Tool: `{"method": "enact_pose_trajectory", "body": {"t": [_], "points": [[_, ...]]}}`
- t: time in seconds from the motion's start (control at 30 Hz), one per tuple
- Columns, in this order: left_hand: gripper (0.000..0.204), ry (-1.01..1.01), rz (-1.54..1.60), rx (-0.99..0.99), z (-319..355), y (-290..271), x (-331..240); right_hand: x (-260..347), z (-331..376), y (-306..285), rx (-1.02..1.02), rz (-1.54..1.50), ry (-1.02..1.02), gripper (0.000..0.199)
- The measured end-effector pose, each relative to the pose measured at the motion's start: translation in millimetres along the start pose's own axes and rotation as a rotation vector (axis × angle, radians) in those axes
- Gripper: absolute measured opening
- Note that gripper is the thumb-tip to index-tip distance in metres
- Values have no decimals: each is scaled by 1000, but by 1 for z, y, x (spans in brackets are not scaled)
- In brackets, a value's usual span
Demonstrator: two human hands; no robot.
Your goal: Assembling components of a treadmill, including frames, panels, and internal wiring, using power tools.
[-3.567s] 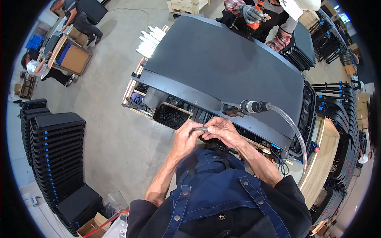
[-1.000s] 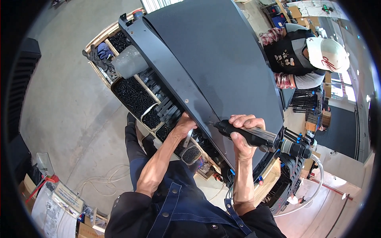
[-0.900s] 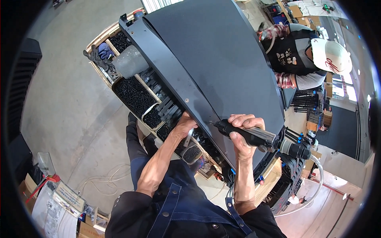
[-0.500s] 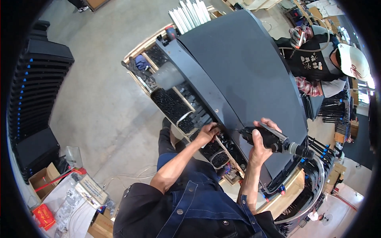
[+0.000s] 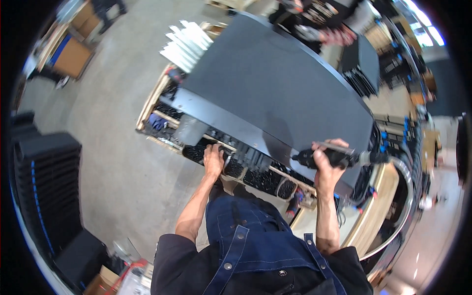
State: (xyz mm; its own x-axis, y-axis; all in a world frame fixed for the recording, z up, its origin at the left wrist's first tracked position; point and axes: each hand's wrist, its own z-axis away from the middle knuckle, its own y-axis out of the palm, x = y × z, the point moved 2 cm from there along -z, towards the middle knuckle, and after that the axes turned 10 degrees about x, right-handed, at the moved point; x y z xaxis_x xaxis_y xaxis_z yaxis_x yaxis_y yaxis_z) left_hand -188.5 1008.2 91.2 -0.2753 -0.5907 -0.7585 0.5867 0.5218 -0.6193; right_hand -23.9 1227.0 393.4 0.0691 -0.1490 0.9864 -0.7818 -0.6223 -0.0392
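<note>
My right hand (image 5: 328,172) is wrapped round a black air screwdriver (image 5: 339,158) with a hose at its rear. The tool lies level over the near right part of a large dark grey panel (image 5: 280,78), its tip above the grey strip (image 5: 221,116) along the panel's near edge. My left hand (image 5: 213,160) is at a bin of small black parts (image 5: 193,151), left of the tool. Its fingers are curled down, and whatever lies between them is hidden. Another bin of black screw-like pieces (image 5: 261,180) sits to the right of that hand.
White strips (image 5: 186,46) stand beyond the panel's left end. Across the panel is a co-worker's blurred arm (image 5: 324,35). A tall stack of black panels (image 5: 51,191) rises at the left. The clear hose (image 5: 409,196) loops down at the right beside a wooden bench edge (image 5: 383,201).
My left hand has moved from the panel's near edge leftward to the bin. My right hand still holds the screwdriver over the panel. The whole view has turned.
</note>
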Motion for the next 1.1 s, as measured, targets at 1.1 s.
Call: {"method": "enact_pose_trajectory", "body": {"t": [1.1], "points": [[28,-288,1296,332,53,73,-221,-210,366,-553,-819,417,692,43]]}}
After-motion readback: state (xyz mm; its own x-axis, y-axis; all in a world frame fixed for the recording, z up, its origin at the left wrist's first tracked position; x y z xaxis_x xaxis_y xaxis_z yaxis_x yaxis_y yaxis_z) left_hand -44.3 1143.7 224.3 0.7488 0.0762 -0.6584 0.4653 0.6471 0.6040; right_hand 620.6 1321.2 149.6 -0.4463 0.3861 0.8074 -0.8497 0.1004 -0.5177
